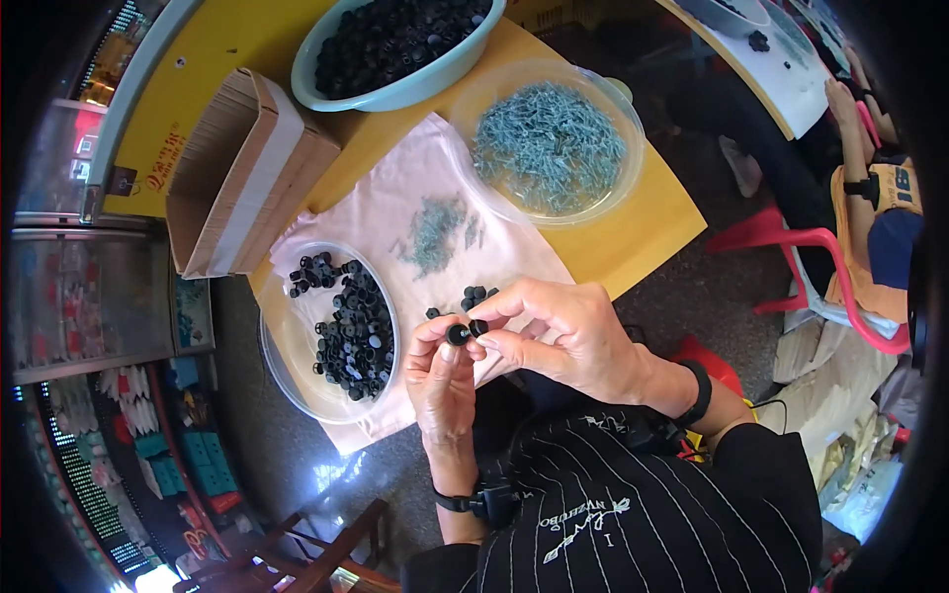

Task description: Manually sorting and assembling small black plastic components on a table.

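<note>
Between thumb and fingers, my left hand (445,390) pinches a round black plastic knob (457,335) with a small pale spot at its centre. My right hand (578,331) pinches another small black plastic piece (478,327) right beside it. A thin bit of metal seems to show between the two pieces; whether they are joined I cannot tell. Just beyond my fingers, several black parts (480,294) lie on the pink cloth (376,212), partly hidden by my hands. A loose heap of small silvery screws (435,234) is spread farther up the cloth.
Left of my hands stands a clear round tub (390,336) of black parts. A wide clear bowl (638,148) of screws and a pale basin (395,97) of black pieces sit farther back. An open cardboard box (237,178) is at left. Another person's arm (858,198) and a red chair (840,257) are at right.
</note>
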### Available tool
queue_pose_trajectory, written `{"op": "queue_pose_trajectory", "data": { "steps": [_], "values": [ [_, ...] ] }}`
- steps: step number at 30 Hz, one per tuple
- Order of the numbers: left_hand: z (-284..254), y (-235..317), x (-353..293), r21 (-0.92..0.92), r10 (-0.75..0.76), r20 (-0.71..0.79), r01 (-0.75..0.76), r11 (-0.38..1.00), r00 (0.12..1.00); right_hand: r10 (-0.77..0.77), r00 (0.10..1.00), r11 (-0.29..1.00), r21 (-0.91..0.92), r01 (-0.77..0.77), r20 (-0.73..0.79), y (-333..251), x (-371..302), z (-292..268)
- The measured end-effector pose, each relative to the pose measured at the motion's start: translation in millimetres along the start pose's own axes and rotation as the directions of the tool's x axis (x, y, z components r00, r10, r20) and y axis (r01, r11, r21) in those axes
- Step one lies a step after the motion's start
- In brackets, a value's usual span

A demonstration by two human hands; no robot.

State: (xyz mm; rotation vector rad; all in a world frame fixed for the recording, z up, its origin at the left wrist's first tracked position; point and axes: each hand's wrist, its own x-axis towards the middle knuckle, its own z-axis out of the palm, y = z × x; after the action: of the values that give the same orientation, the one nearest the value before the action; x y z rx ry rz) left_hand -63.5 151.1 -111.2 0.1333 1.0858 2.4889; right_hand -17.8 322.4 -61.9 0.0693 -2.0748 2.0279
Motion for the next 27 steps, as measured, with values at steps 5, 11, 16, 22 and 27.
{"op": "queue_pose_trajectory", "data": {
  "steps": [5,11,16,22,27],
  "values": [
    [2.3,-0.5,0.2,0.035,-0.013,-0.012,0.013,0.999,1.000,-0.011,1.000,0.999,-0.030,0.011,0.004,2.5,0.1,-1.2],
    [2.5,-0.4,-0.2,0.081,-0.003,-0.021,0.005,0.997,1.000,-0.030,0.999,0.998,-0.050,0.029,-0.022,3.7,-1.1,0.5],
    [5.0,-0.5,-0.7,0.096,0.014,-0.018,-0.012,0.995,1.000,-0.100,0.994,0.989,-0.115,0.094,-0.047,6.8,-2.3,1.5],
    [5.7,-3.6,-2.2,0.173,0.070,-0.027,-0.064,0.983,0.997,-0.127,0.990,0.982,-0.151,0.117,-0.061,5.7,-4.9,-0.2],
    [6.6,-5.5,-2.8,0.212,0.107,0.026,-0.110,0.971,0.994,-0.205,0.974,0.964,-0.191,0.185,-0.093,5.3,-8.9,-1.9]
  ]
}}
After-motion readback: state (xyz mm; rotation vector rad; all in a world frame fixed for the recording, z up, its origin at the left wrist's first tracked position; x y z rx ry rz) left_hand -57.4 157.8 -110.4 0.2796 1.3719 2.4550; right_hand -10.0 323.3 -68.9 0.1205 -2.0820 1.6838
